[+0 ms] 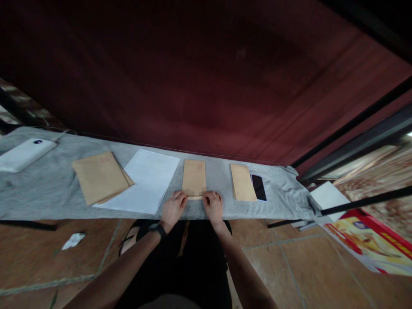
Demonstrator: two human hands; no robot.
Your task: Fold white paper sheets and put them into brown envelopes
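Note:
A brown paper envelope (pixel 194 177) lies on the grey cloth in front of me, its near edge turned into a narrow fold. My left hand (pixel 174 208) pinches the left end of that fold. At the right end, my right hand (pixel 213 206) has its fingers curled onto the same edge. To the left, a pile of brown envelopes (pixel 99 177) overlaps some white paper sheets (pixel 146 176). A smaller stack of brown envelopes (pixel 243 182) sits to the right, beside a dark-screened phone (pixel 259 187).
The grey cloth (pixel 280 189) covers a narrow table. A white device (pixel 27 154) with a cable lies at far left. Behind stands a dark red panel (pixel 206 86). A red and yellow box (pixel 370 240) is at lower right, and a crumpled tissue (pixel 74 240) lies on the tiled floor.

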